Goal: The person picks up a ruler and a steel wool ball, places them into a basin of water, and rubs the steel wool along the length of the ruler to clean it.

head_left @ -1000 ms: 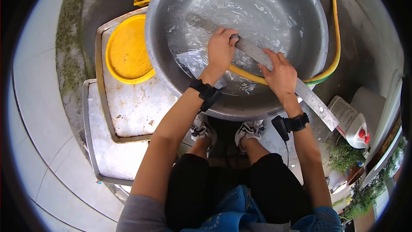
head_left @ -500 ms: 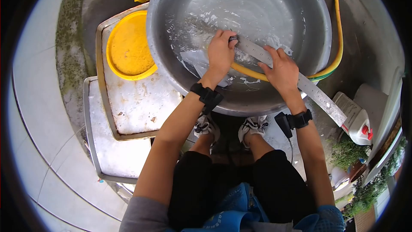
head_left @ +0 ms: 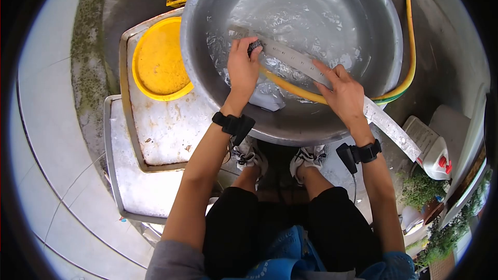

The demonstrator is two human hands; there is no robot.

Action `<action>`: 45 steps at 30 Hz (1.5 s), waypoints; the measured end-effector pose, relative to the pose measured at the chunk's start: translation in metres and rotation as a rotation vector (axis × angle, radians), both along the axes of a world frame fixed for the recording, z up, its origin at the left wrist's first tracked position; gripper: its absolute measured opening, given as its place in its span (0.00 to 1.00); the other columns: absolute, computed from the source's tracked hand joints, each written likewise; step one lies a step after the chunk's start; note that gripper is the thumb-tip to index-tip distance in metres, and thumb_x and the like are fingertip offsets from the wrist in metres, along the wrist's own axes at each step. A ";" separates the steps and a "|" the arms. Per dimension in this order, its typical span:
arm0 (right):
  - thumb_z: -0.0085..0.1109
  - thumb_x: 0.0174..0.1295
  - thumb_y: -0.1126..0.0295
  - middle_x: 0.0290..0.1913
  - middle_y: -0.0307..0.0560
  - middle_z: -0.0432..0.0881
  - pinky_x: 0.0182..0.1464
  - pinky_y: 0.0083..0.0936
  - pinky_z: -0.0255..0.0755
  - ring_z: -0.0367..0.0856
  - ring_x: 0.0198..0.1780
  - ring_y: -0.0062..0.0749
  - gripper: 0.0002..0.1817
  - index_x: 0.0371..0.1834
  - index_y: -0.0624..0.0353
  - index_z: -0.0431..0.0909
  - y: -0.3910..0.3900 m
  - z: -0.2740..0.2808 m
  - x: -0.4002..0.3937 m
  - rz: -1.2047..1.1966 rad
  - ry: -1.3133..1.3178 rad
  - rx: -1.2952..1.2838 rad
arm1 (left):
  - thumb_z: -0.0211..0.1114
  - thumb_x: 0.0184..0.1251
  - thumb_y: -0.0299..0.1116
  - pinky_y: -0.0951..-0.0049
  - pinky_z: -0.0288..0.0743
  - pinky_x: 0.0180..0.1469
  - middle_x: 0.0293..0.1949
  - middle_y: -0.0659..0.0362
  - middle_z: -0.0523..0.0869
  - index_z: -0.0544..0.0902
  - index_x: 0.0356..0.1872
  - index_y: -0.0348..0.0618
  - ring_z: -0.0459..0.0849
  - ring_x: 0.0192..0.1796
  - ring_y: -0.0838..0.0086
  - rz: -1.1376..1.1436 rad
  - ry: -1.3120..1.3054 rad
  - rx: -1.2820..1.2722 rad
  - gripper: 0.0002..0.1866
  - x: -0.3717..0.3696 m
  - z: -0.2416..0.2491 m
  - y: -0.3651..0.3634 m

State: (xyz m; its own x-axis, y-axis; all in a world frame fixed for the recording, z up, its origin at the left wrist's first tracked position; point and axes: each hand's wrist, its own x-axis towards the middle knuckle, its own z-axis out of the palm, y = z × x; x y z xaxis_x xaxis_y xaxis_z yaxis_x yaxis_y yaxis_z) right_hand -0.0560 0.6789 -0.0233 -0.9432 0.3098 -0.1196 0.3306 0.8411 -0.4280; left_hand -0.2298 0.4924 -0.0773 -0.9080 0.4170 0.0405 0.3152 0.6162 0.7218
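Okay, so a big round metal basin [head_left: 188, 52] of water is crossed at a slant by a long, flat grey strip [head_left: 294, 58], wet and shiny with small dark marks along it, its lower right end poked out past the rim. The strip is held midway by the right hand [head_left: 343, 93], fingers spread along it, while a small dark pad [head_left: 254, 47] is gripped narrowly at its edge by the left hand [head_left: 242, 70], fingers curled.

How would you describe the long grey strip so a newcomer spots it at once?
Find the big metal basin of water. The grey strip slants from its water out over the rim, with the right hand on it. Long, flat and dotted with small marks, it differs from the curving yellow hose.
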 end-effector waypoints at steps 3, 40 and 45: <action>0.70 0.57 0.62 0.35 0.41 0.76 0.37 0.35 0.79 0.83 0.34 0.38 0.29 0.65 0.32 0.77 -0.003 0.007 -0.004 -0.052 -0.004 -0.063 | 0.69 0.63 0.27 0.63 0.77 0.47 0.45 0.53 0.82 0.85 0.50 0.45 0.82 0.45 0.56 -0.112 0.012 0.085 0.14 0.027 0.028 0.013; 0.73 0.52 0.64 0.31 0.40 0.72 0.35 0.33 0.75 0.78 0.30 0.36 0.32 0.64 0.38 0.79 -0.017 -0.001 0.028 -0.024 0.110 -0.027 | 0.69 0.61 0.25 0.57 0.77 0.44 0.40 0.50 0.81 0.82 0.42 0.42 0.82 0.42 0.51 0.100 0.098 -0.148 0.09 -0.025 -0.032 -0.015; 0.73 0.52 0.64 0.32 0.40 0.73 0.35 0.34 0.76 0.79 0.30 0.37 0.32 0.64 0.38 0.80 -0.017 -0.007 0.028 -0.051 0.097 -0.020 | 0.69 0.61 0.25 0.57 0.75 0.44 0.40 0.50 0.80 0.81 0.42 0.41 0.81 0.42 0.51 0.002 0.035 -0.005 0.09 0.022 -0.016 0.007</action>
